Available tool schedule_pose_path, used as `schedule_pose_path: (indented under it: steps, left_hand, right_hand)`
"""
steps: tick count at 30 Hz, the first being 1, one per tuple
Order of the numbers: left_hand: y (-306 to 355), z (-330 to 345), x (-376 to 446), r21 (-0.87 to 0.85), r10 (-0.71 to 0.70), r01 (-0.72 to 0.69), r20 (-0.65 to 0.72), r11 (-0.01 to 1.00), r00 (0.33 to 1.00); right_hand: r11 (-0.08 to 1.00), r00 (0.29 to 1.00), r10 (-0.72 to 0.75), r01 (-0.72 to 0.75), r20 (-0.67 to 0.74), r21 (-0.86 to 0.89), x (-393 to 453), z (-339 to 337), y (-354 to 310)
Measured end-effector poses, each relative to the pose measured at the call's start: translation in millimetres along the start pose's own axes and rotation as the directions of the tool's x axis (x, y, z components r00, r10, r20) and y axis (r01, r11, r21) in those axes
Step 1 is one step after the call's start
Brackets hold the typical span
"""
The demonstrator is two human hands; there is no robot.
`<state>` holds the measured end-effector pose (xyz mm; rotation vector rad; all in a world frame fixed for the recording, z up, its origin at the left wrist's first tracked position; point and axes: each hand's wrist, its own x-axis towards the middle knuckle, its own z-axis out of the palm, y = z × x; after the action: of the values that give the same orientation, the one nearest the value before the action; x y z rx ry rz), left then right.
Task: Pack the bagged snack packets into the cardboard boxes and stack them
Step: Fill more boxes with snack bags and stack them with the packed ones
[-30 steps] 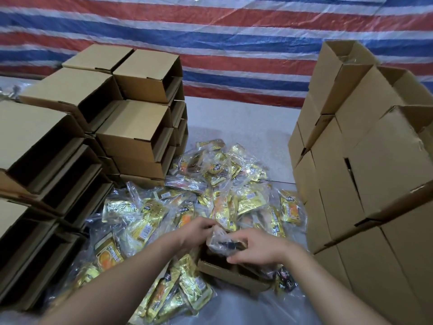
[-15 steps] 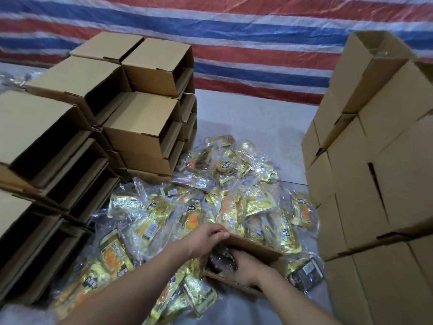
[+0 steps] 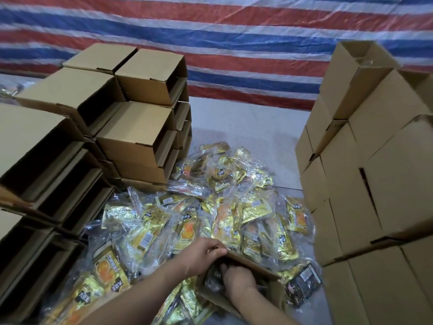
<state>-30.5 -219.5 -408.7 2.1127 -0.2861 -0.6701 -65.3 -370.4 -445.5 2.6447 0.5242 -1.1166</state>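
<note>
Inside the open box (image 3: 255, 269), right-hand fingers (image 3: 228, 269) press a packet (image 3: 214, 276).

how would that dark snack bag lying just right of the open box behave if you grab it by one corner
The dark snack bag would probably sag and fold: its clear outer film looks thin and crinkled. The glossy film may slip in a loose pinch. It is likely light, since similar bags in the gold packet pile lie heaped without flattening.

The cardboard box (image 3: 246, 275) gripped at its rim is plain brown. Spread beyond the grip, the bagged snack packets (image 3: 187, 231) are gold with orange pictures in clear film; one dark packet (image 3: 302, 283) lies right of it. Far behind hangs a red, white and blue striped tarpaulin (image 3: 210, 43).
</note>
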Motion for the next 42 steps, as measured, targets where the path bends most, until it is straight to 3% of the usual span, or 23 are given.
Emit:
schedule_pose_path:
  steps: [5, 8, 11, 16, 20, 25, 30, 36, 40, 42]
  left_hand:
    - [4, -6, 0, 0.012, -0.001, 0.001, -0.011, 1.000, 1.000]
    - [9, -7, 3, 0.034, -0.011, 0.011, -0.017, 0.999, 1.000]
    - [11, -3, 4, 0.085, 0.012, -0.007, -0.058, 0.996, 0.998]
    - [9, 3, 1, 0.084, 0.008, -0.002, -0.069, 0.996, 0.998]
    - [6, -1, -1, 0.061, 0.018, -0.016, -0.034, 0.998, 0.999]
    - [9, -4, 1, 0.091, 0.029, -0.027, -0.028, 0.995, 0.999]
    - [3, -4, 2, 0.102, 0.010, -0.010, -0.005, 0.995, 1.000]
    - [0, -5, -1, 0.121, 0.009, -0.015, 0.050, 0.993, 0.999]
    - [7, -4, 3, 0.020, -0.031, 0.030, 0.076, 0.999, 0.997]
    - [14, -2, 13, -0.061, -0.077, 0.079, 0.024, 0.995, 0.997]
  right_hand:
    - [0.998, 1.000, -0.004, 0.004, -0.004, 0.061, -18, -16, 9]
    - [0.996, 0.997, -0.061, 0.064, -0.053, 0.055, -28, -25, 21]
    - [0.971, 0.986, -0.153, 0.162, -0.067, 0.177, -30, -29, 20]
    - [0.897, 0.979, -0.076, -0.015, 0.187, 0.443, -18, -10, 10]
    - [0.820, 0.967, -0.131, -0.019, 0.220, 0.572, -21, -16, 10]
    - [0.670, 0.993, -0.102, 0.029, 0.054, 0.742, -30, -26, 25]
    - [0.713, 0.998, -0.055, 0.016, 0.034, 0.701, -34, -17, 19]
    - [0.633, 0.994, -0.103, 0.102, -0.047, 0.767, -60, -34, 28]
    - [0.514, 0.988, -0.029, 0.147, -0.154, 0.845, -84, -41, 55]
    - [0.497, 0.985, -0.028, 0.163, -0.173, 0.852, -91, -40, 63]
